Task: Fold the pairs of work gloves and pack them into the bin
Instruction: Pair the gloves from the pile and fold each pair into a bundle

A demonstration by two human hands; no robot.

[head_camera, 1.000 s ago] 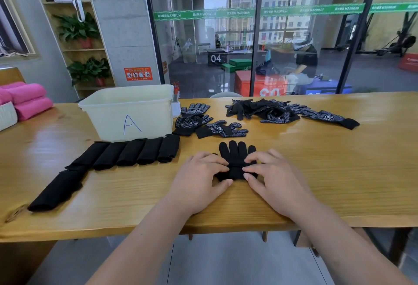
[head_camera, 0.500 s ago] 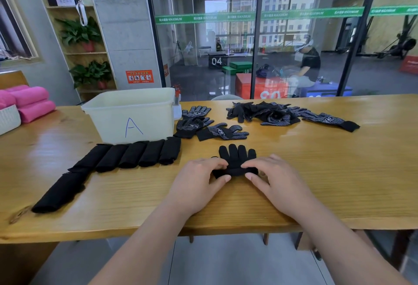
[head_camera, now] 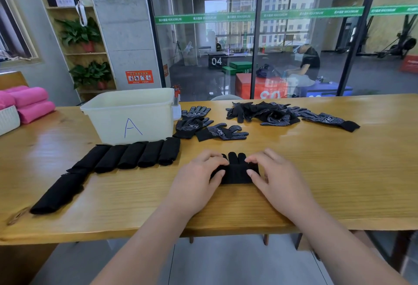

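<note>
A black glove pair [head_camera: 235, 170] lies on the wooden table [head_camera: 316, 171] in front of me, its cuff end rolled up and only the fingertips showing beyond the roll. My left hand [head_camera: 196, 178] grips the roll's left end, thumb under and fingers curled over it. My right hand [head_camera: 274, 178] grips the right end the same way. A row of several folded black pairs [head_camera: 135, 154] lies to the left, in front of the white bin [head_camera: 133, 115] marked "A".
Three loose dotted gloves [head_camera: 203, 124] lie right of the bin, and a pile of unfolded gloves [head_camera: 278, 113] sits at the back right. Pink rolls [head_camera: 29, 101] and a white basket [head_camera: 8, 119] stand far left. A glass wall runs behind the table.
The glove's cuff end has been rolled away from me toward the fingertips, so less of the glove fingers shows. Both hands moved forward with the roll.
</note>
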